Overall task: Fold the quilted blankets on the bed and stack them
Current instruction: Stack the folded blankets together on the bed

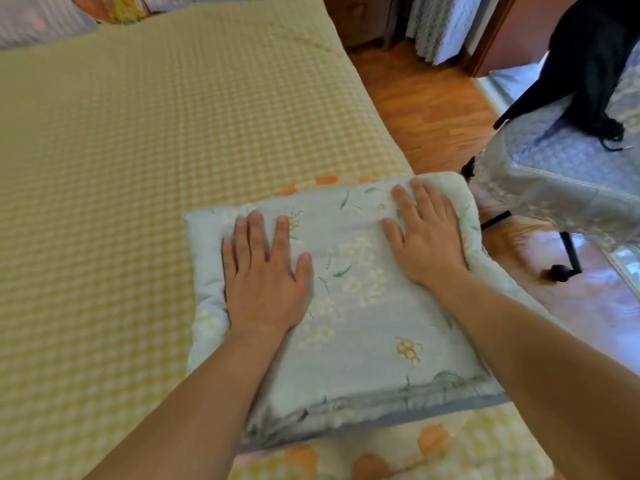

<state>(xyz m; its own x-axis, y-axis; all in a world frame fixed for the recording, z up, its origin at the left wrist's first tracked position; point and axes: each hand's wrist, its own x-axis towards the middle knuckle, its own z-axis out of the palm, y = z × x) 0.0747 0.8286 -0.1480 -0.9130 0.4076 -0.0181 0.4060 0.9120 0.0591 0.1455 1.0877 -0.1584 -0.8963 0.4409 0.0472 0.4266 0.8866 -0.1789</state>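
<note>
Bedding in a yellow-and-white check covers the bed (pixel 138 150), and most of that surface stretches away open to the left and toward the head end, where pale pillows (pixel 38 19) and a patch of bright printed cloth lie at the far edge. The right edge of the bed runs diagonally down to the near corner, and beyond it is bare wooden floor (pixel 426 105). A chair (pixel 571 181) draped in lacy cloth stands close to that corner, leaving only a narrow strip of floor between it and the bed, with a black garment (pixel 588 64) hanging over its back.

At the near right corner of the bed sits a folded blanket (pixel 363 323), pale blue-grey with small white and yellow flowers and thin green sprigs. It is folded into a thick, roughly square pad with a darker blue band along its near edge. It rests on another folded blanket (pixel 450 445), yellow with orange shapes, which shows beneath its near and far edges. Its right side reaches the edge of the bed.

Both hands lie flat on top of it, palms down. The left hand (pixel 266 282) presses near the left side with fingers straight and slightly spread; the right hand (pixel 426 233) presses near the far right corner, fingers likewise straight. Neither grips anything.
</note>
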